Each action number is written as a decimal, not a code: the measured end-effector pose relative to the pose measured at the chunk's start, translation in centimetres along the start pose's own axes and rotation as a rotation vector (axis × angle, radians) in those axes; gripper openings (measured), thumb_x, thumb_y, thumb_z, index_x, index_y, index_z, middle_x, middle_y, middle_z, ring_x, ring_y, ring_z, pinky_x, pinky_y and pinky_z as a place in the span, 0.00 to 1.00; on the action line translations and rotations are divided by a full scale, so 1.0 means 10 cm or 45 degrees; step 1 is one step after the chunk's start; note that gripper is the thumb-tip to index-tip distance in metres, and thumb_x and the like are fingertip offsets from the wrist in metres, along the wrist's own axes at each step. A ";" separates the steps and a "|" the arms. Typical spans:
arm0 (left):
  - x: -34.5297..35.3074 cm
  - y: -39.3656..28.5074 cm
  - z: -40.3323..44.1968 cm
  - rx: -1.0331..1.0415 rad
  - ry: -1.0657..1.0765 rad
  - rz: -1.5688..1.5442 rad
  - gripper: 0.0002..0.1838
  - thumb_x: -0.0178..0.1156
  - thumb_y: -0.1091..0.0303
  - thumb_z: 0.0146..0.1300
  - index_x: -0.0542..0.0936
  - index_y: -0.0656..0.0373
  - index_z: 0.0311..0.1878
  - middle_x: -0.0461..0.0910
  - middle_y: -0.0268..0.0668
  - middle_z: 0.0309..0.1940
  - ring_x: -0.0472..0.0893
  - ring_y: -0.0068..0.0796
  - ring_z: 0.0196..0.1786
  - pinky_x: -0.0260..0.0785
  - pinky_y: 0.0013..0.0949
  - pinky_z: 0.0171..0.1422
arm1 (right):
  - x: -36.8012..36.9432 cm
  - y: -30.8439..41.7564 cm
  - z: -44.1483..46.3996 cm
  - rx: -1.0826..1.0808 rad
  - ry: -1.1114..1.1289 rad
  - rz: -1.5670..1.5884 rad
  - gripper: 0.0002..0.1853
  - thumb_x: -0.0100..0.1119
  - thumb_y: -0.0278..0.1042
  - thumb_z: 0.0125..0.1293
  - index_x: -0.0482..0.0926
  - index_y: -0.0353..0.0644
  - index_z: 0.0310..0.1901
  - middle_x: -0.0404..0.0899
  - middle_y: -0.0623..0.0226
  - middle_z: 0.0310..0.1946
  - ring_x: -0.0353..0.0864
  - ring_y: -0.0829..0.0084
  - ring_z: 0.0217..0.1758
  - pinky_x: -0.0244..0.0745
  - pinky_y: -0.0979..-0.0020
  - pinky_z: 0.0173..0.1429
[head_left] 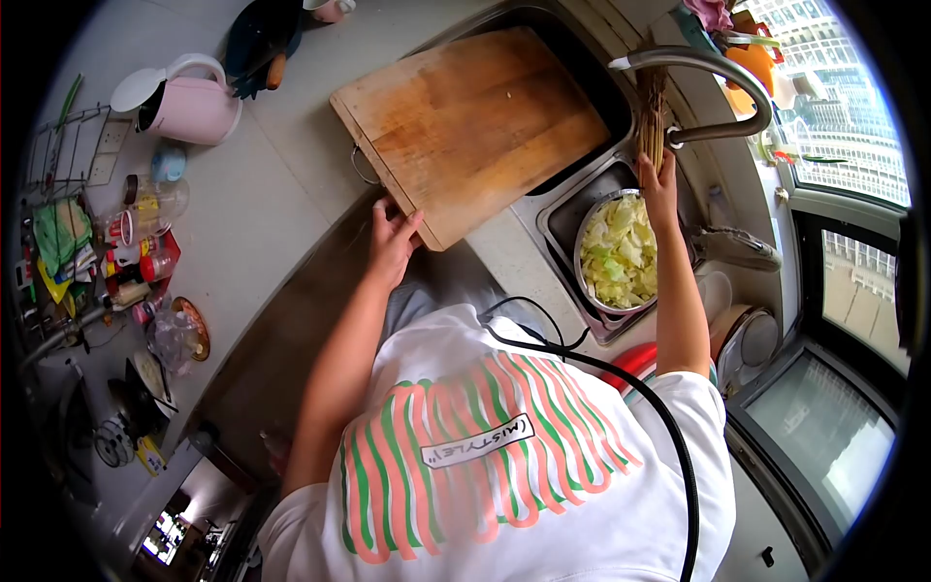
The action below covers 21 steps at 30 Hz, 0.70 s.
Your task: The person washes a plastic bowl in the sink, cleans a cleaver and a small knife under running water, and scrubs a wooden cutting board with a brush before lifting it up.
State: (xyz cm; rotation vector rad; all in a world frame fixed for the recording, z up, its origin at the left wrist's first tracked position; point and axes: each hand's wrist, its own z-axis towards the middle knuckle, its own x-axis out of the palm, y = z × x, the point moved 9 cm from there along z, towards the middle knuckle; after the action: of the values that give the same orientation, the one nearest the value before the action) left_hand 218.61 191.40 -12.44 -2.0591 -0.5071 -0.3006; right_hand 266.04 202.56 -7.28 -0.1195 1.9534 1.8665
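Note:
A wooden cutting board lies tilted over the dark sink basin, with a small pale speck on its surface. At its near left corner is my left hand, thumb on the edge and fingers partly hidden beneath. My right hand is closed around the lower part of a bundled-twig brush, held upright beside the faucet. Below that hand, a round metal bowl full of chopped cabbage sits in the smaller sink basin.
At left on the counter stand a pink kettle, several jars and bottles, and a dish rack. A dark pan lies at the back. Pans lean near the window on the right. A black cable crosses my shirt.

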 end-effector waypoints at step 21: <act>0.13 0.08 0.05 0.012 0.017 0.011 0.30 0.63 0.70 0.71 0.57 0.52 0.69 0.74 0.45 0.60 0.77 0.35 0.62 0.77 0.46 0.61 | 1.25 0.97 -1.73 -0.014 1.125 -0.667 0.31 0.65 0.32 0.69 0.70 0.52 0.73 0.82 0.49 0.54 0.86 0.58 0.45 0.79 0.62 0.50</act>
State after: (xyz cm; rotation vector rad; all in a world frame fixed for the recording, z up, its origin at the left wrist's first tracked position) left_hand 220.16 191.81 -12.72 -2.0482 -0.4910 -0.3060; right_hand 247.00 189.52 -2.81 -1.5142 2.0937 1.5677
